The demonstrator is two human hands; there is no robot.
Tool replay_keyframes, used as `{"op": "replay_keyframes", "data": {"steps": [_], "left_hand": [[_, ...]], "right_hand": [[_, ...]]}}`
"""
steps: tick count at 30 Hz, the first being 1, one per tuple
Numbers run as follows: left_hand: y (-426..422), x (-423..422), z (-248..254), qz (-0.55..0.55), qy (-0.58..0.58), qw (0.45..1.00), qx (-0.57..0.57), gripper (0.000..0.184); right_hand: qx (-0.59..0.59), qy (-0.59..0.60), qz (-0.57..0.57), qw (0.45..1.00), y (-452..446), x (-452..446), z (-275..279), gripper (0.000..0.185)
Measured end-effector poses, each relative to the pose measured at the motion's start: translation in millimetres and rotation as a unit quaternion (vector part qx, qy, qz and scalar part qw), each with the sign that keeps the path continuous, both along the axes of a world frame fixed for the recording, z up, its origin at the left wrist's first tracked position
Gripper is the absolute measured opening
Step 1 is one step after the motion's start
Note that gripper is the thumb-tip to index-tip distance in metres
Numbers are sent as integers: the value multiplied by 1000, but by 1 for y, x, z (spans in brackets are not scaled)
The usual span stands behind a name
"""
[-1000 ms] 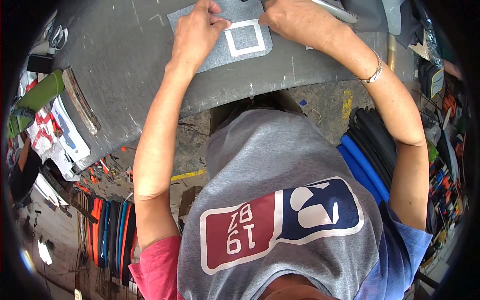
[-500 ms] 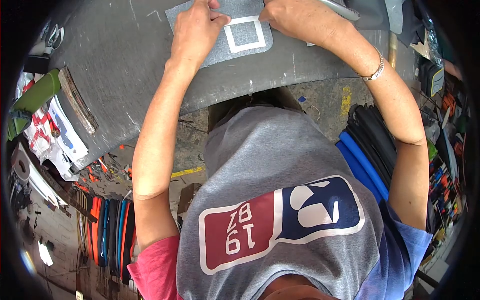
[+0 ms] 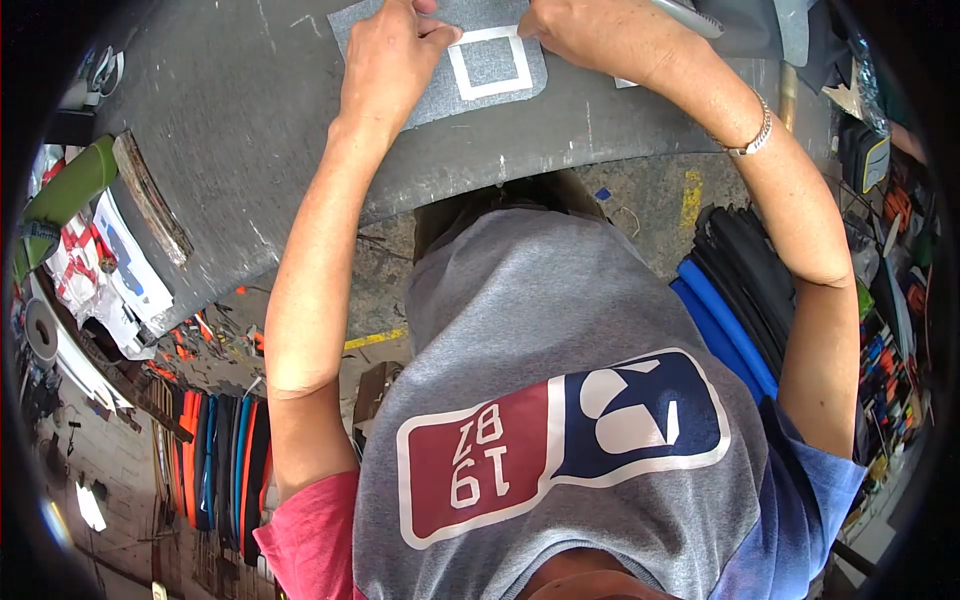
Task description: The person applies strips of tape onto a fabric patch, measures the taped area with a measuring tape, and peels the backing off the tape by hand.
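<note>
A grey fabric piece [image 3: 433,107] with a rounded corner lies flat on the dark worktop. On it is a rectangular outline of white tape [image 3: 497,91]. My left hand [image 3: 392,60] is curled at the outline's upper left corner, its thumb tip touching the tape there; the other fingertips are partly hidden. At the upper right corner, my right hand [image 3: 590,35] has thumb and fingers pinched together on the end of the white tape strip. The hand itself hides most of that grip, and the frame's top edge cuts off part of both hands.
The dark worktop [image 3: 230,120] curves round in front of me. A worn wooden strip [image 3: 152,200] and a green rolled item [image 3: 75,183] lie at its left. A grey curved object [image 3: 690,15] sits beyond my right hand. Black and blue sheets [image 3: 722,325] stand at lower right.
Both hands stay at the same corners of the white outline, with only a very slight shift. The fabric piece and tape look the same.
</note>
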State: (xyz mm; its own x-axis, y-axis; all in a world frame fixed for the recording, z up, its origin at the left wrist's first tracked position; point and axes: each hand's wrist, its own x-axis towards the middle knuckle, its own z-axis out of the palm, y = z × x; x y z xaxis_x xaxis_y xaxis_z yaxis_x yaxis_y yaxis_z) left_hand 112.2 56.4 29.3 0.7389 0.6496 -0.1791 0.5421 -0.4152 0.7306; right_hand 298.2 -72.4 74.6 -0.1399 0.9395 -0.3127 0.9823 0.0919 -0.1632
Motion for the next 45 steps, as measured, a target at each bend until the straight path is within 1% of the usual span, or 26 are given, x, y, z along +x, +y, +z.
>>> {"op": "replay_keyframes", "data": {"steps": [5,14,20,29,35,38,45], "left_hand": [[-2,-2,-1,-1,-8,1000,11,33],[-4,-1,-2,3,-9,1000,12,32],[-4,-1,-4,1,-7,1000,11,32],[-5,-3,-6,3,-21,1000,3,31],[-5,-1,0,1,-7,1000,2,31],[-5,-2,-4,0,-16,1000,-5,31],[-6,-1,0,4,-14,1000,-3,30]], "right_hand": [[-19,-8,-8,1000,1,0,1,16],[2,8,-5,1000,0,2,-7,17],[-17,10,-14,1000,3,1,-3,17],[-1,2,11,1000,3,3,-6,16],[-17,-18,-4,1000,5,0,-3,16],[-7,-2,-3,1000,5,1,-5,16],[-21,-19,1,1000,7,0,-5,17]]}}
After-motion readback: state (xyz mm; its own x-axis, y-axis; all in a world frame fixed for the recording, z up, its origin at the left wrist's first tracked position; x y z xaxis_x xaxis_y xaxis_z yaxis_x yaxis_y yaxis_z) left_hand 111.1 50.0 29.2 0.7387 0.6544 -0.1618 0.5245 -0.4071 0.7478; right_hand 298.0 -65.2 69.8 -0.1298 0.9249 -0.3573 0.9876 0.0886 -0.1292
